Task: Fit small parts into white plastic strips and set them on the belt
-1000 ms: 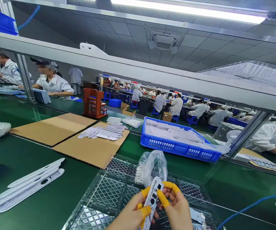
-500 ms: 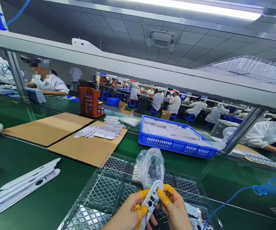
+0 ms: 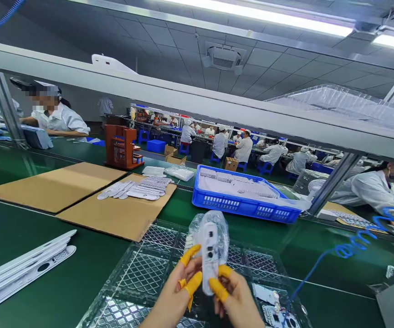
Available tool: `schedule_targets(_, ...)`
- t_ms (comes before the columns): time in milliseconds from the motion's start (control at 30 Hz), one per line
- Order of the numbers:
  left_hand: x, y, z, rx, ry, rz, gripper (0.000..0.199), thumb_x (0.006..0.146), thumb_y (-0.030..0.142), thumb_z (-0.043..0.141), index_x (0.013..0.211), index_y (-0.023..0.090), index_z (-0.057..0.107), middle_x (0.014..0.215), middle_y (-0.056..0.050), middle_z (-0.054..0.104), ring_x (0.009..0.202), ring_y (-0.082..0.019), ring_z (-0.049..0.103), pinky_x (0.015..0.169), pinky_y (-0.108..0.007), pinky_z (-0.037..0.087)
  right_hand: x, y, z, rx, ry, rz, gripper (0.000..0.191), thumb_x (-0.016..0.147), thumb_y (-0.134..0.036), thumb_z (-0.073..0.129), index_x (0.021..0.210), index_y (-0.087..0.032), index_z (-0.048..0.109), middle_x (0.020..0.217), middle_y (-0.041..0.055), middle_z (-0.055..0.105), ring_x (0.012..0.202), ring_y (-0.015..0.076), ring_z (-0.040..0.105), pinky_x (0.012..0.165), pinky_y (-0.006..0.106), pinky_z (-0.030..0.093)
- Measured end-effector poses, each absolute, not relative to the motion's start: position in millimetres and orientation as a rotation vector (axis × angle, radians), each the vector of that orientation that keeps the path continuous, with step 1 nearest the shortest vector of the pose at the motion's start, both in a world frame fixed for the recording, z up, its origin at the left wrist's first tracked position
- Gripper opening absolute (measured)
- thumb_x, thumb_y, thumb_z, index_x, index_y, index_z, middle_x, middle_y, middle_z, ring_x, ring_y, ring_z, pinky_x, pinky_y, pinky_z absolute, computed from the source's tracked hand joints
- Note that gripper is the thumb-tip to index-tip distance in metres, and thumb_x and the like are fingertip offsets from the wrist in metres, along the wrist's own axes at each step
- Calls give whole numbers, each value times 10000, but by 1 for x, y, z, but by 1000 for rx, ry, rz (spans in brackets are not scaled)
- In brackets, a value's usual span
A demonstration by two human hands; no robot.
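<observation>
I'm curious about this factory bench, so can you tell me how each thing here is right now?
White plastic casing: upright, held between both hands.
Left hand: wearing yellow finger cots, gripping the casing.
Right hand: wearing yellow finger cots, gripping the casing.
Clear plastic bag: crumpled, behind the casing.
Blue crate: holding white parts.
Blue coiled cord: slack.

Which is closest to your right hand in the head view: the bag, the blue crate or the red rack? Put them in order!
Starting from the right hand:
1. Bag, just ahead.
2. Blue crate, farther ahead.
3. Red rack, farthest, ahead and left.
</observation>
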State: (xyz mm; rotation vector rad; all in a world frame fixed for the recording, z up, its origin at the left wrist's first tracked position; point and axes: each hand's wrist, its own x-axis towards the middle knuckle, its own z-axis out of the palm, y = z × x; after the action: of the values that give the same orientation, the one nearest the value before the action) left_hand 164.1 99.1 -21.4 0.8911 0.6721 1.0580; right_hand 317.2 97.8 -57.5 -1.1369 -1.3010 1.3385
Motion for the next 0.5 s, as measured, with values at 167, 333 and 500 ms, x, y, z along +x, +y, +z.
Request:
schedule_targets(167,165,99,-27,1036,797,991,435,743,344,583,1130,162,499,1100,-122,608,1043,-229,550,1000,-397,345,376,120,-77,-1273,-822,1008,442,652,-559,639,834,-181,497,454,-81,506,307,38,351,285,135,242)
schedule_targets(333,163,100,-30,1040,841,921,372,759,193,509,1128,152,484,1073,-111,598,986,-202,558,946,-380,383,420,132,-101,-1263,-619,862,702,495,-520,739,1053,-241,415,785,-30,632,572,107,561,422,180,445)
schedule_targets(500,165,102,-34,1050,848,905,400,729,161,523,1127,154,481,1037,-89,599,938,-178,563,936,-358,385,419,133,-107,-1325,-645,785,730,529,-565,684,1132,-217,462,1059,63,596,705,158,594,500,245,498)
